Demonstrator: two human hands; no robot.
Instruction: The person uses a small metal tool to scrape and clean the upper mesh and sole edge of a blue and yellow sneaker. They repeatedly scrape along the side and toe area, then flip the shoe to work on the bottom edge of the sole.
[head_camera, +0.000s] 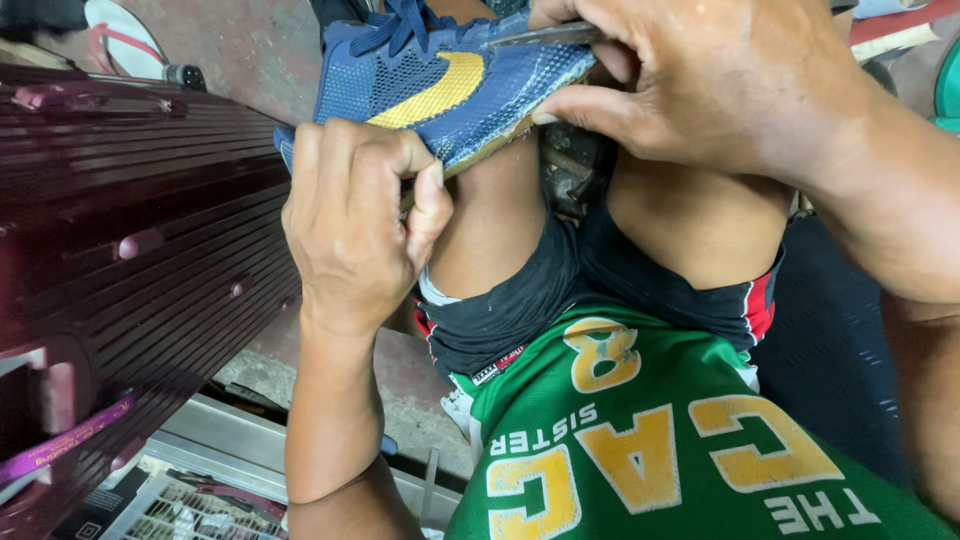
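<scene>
Dark maroon slatted panel (130, 220) fills my left side, its ribs running away from me toward the upper left. My green jersey with yellow lettering (640, 450) takes up the lower middle, black shorts (520, 310) above it, both bare knees up. Blue mesh sneaker (440, 90) rests above my knees, braced against the inner side of my left leg; its long axis runs on a diagonal from lower left to upper right, laces toward the top edge of view, yellow curved mark on the side facing me, sole edge turned down toward my lap. Which end is toe and which heel I cannot tell, my hands cover both. My right hand (720, 90) is curled over the upper-right end of the shoe, thumb pressed under the sole edge, fingers pinched closed on a thin metal blade (545, 35) that lies flat along the upper, pointing left. My left hand (355, 215) is closed in a tight fist on the lower-left end of the shoe, thumb folded over at the sole line. A white sandal with a red strap (125, 40) lies on the floor at upper left.
</scene>
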